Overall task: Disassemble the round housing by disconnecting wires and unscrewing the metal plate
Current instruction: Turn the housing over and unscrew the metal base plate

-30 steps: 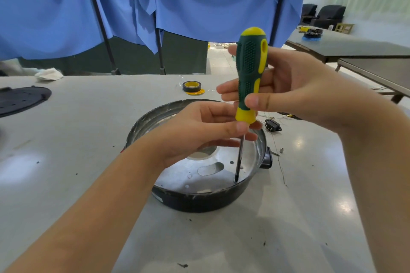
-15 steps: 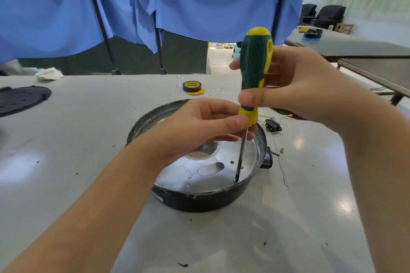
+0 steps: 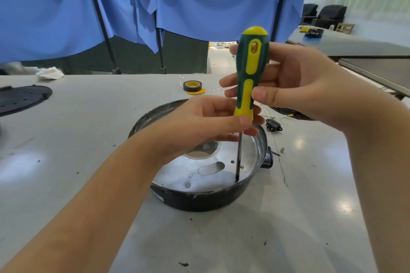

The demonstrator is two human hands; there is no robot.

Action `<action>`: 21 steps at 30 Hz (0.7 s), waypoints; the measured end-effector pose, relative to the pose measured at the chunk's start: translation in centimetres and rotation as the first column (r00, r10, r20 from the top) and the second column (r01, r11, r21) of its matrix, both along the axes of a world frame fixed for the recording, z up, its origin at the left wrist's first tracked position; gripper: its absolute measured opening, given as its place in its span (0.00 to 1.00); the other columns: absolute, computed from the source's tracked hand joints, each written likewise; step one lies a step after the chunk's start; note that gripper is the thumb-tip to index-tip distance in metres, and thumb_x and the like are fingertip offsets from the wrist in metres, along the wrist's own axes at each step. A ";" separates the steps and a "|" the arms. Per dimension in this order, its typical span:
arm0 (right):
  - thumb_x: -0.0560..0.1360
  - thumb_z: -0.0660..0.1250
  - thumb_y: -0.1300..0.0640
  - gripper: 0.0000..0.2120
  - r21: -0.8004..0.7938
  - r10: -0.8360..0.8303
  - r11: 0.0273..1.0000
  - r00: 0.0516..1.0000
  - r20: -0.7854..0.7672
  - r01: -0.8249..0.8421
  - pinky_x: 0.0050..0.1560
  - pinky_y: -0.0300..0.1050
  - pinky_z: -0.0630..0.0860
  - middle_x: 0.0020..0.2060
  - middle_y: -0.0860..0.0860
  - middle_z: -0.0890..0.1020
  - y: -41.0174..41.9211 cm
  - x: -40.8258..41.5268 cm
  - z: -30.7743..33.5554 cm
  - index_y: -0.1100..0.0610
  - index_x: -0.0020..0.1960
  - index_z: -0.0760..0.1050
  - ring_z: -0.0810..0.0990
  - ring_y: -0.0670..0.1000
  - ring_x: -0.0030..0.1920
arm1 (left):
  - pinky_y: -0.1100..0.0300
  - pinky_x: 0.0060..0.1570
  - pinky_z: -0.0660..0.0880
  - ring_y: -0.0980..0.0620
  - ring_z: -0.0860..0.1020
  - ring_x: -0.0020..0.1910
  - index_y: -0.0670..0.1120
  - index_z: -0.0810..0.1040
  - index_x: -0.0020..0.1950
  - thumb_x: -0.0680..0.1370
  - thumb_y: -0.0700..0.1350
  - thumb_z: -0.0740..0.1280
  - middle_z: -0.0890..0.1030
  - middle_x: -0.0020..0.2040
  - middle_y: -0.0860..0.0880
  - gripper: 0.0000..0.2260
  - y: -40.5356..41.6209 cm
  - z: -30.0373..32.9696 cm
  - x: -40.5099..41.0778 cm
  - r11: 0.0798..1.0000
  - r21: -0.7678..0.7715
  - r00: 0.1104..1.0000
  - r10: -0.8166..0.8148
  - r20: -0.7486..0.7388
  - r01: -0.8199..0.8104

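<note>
The round housing [image 3: 199,203] has a dark, semi-gloss outer wall, scuffed pale along its rim. Inside, the metal plate [image 3: 199,178] is bare silver metal, dull with soft reflections. The screwdriver [image 3: 249,86] has a green and yellow handle, probably rubber-coated plastic, dimpled on the green zones; its shaft is dark polished steel. The table [image 3: 288,228] is smooth, grey and glossy, showing lamp reflections. The blue curtain [image 3: 210,2] is matt cloth.

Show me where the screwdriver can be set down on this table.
Bare table lies left of the round housing, short of the black disc, and along the near edge. Right of the housing is crowded: black connector, thin wires, small loose parts.
</note>
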State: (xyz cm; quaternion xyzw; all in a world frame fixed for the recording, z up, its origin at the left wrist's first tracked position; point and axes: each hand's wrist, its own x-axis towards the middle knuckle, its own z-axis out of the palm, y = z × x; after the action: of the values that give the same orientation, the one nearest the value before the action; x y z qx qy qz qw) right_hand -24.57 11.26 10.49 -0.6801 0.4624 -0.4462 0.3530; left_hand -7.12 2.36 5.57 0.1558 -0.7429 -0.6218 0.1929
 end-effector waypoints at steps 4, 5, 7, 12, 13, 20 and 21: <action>0.69 0.70 0.62 0.27 0.004 -0.022 1.000 1.000 0.003 0.022 0.51 0.40 0.79 0.53 0.51 0.84 0.0 0.1 0.0 0.55 0.67 0.70 0.83 0.51 0.56 | 0.61 0.52 0.80 0.47 0.85 0.49 0.43 0.83 0.51 0.63 0.49 0.75 0.86 0.47 0.46 0.19 0.0 -0.1 -0.2 0.989 -0.071 0.991 0.131 -0.030 -0.132; 0.68 0.72 0.59 0.26 -0.008 -0.043 0.999 0.999 -0.013 0.043 0.50 0.38 0.78 0.52 0.49 0.85 0.0 0.2 0.1 0.53 0.65 0.72 0.83 0.50 0.55 | 0.60 0.52 0.80 0.46 0.85 0.49 0.42 0.83 0.50 0.61 0.49 0.76 0.86 0.46 0.45 0.21 0.1 -0.1 -0.3 0.983 -0.089 0.987 0.159 -0.037 -0.162; 0.64 0.74 0.50 0.24 -0.047 -0.114 0.993 0.992 -0.063 0.111 0.49 0.35 0.78 0.50 0.47 0.85 0.0 0.5 0.2 0.49 0.60 0.77 0.84 0.49 0.52 | 0.60 0.49 0.81 0.47 0.85 0.43 0.39 0.81 0.49 0.59 0.50 0.77 0.86 0.42 0.46 0.23 0.4 -0.1 -0.6 0.971 -0.134 0.980 0.197 -0.031 -0.200; 0.63 0.75 0.48 0.19 -0.110 -0.193 0.977 0.977 -0.092 0.183 0.54 0.39 0.79 0.51 0.54 0.84 -0.1 0.5 0.2 0.50 0.53 0.82 0.83 0.54 0.51 | 0.66 0.35 0.73 0.60 0.77 0.29 0.45 0.75 0.41 0.59 0.52 0.78 0.78 0.28 0.57 0.19 1.1 0.2 -1.1 0.951 -0.195 0.971 0.239 -0.021 -0.239; 0.64 0.75 0.49 0.19 -0.109 -0.185 0.978 0.979 -0.089 0.175 0.54 0.40 0.79 0.51 0.55 0.84 -0.1 0.5 0.2 0.50 0.53 0.81 0.84 0.54 0.51 | 0.64 0.35 0.73 0.59 0.76 0.29 0.45 0.75 0.43 0.59 0.53 0.78 0.78 0.28 0.57 0.20 1.1 0.2 -1.2 0.949 -0.201 0.969 0.245 -0.014 -0.243; 0.67 0.69 0.55 0.21 -0.075 -0.194 0.980 0.975 -0.107 0.186 0.57 0.47 0.79 0.49 0.55 0.85 0.0 0.1 0.4 0.56 0.60 0.76 0.84 0.51 0.51 | 0.58 0.56 0.79 0.55 0.84 0.51 0.50 0.81 0.56 0.75 0.48 0.71 0.86 0.51 0.53 0.11 0.8 0.5 -0.5 0.979 -0.148 0.989 0.146 0.038 -0.139; 0.68 0.68 0.55 0.21 -0.066 -0.189 0.981 0.976 -0.106 0.182 0.58 0.48 0.78 0.49 0.55 0.85 0.0 0.1 0.3 0.56 0.61 0.74 0.84 0.52 0.52 | 0.61 0.55 0.79 0.55 0.84 0.51 0.49 0.82 0.56 0.76 0.46 0.70 0.86 0.51 0.53 0.10 0.6 0.5 -0.3 0.983 -0.135 0.991 0.126 0.031 -0.121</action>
State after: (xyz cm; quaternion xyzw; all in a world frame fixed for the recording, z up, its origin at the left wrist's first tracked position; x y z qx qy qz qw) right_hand -24.51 11.27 10.84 -0.6674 0.5301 -0.4514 0.2642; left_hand -7.44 3.01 6.06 0.2008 -0.7751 -0.5546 0.2264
